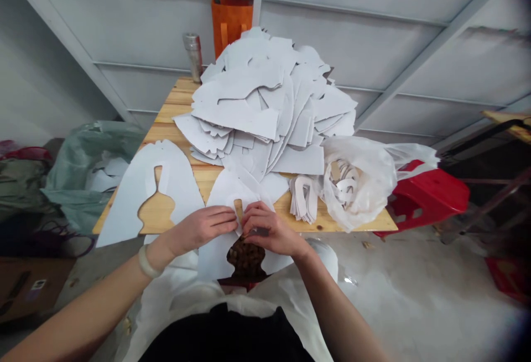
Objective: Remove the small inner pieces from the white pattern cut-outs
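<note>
"Quick, where's the white sheet (pixel 213 254)?"

"Up at the near edge of the counter (pixel 176 99), w/ its low part out past the wood, over the lap. It has a slot and a big hole. The left hand (pixel 199 229) is by one side of the slot, fingers pressed together. The right hand (pixel 276 232) is by the other, fingers curled in like a pinch. Can't tell on what, b/c the hand hides it."

"What could go wrong?"

"IMO it could rip or bend at the thin bit by the slot, b/c that's a weak spot and a hard tug would do it. It could slip off too, b/c part of it has no wood under it."

"And the rest?"

"The small curved cards (pixel 305 199) sit near the edge; an elbow could tip 'em. The clear bag (pixel 367 190) pokes past the edge, so it could slide off. The big pile (pixel 244 119) is high and messy. One bump and bits could slide, maybe into the metal cup (pixel 193 55)."

"Any words?"

"None I can read. Down on the floor, the brown box (pixel 25 290) has a dark mark and a small label (pixel 38 284), but it's too blurry, tbh. No brand I can name."
</note>
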Demonstrator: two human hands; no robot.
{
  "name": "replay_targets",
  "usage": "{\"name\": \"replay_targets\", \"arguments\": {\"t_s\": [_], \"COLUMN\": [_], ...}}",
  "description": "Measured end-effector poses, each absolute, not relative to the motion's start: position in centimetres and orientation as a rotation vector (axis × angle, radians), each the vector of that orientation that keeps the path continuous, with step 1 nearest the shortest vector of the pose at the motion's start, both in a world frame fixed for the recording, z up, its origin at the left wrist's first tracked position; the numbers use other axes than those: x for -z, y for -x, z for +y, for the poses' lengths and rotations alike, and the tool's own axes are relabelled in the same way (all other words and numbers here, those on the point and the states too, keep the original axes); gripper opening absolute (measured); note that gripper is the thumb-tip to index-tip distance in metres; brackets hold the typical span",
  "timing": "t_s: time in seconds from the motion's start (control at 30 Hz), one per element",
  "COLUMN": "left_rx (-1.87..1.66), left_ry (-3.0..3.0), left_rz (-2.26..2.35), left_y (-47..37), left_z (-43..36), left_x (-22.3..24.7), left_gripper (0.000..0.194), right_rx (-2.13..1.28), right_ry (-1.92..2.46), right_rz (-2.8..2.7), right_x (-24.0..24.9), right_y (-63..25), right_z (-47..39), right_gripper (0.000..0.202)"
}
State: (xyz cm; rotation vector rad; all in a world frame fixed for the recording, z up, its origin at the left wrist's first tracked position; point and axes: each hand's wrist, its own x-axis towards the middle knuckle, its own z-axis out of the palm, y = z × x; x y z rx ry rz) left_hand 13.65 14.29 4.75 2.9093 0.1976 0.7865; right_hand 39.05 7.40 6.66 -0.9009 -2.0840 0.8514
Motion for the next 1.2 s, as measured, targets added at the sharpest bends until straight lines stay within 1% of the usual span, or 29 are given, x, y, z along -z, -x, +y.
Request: {"name": "replay_targets", "arguments": {"t_s": [0.23, 0.37, 0.57, 1.03, 1.2], "left_rx": [-0.785, -0.792, -0.793, -0.726, -0.746], "left_ry": [-2.851, -2.821, -2.815, -2.858, -2.874], "left_rz": [0.165, 0.139, 0.103, -0.008, -0.042], "left_y": [-13.4, -13.5, -13.5, -13.5, -13.5], "left_z": [14.4, 14.4, 14.6, 14.9, 15.0], "left_x": [-4.6, -5.0, -4.8, -5.5, -5.7], "left_gripper": [0.027, 0.032, 0.031, 0.032, 0.029], "right_rx": [-0.987, -1.072, -1.192, -1.123, -1.123], "right_ry": [0.869, 0.862, 0.886, 0.863, 0.849], "right_rz": [-2.047, -1.975, -1.822, -1.856, -1.83], "right_x": [-6.9, -7.1, -7.2, -6.8, -6.7], "right_y": [-39.6, -40.1, -40.0, -40.0, -40.0], "right_z": [7.4, 7.5, 7.4, 7.6, 7.5], "right_gripper": [0.017, 0.022, 0.025, 0.027, 0.025]}}
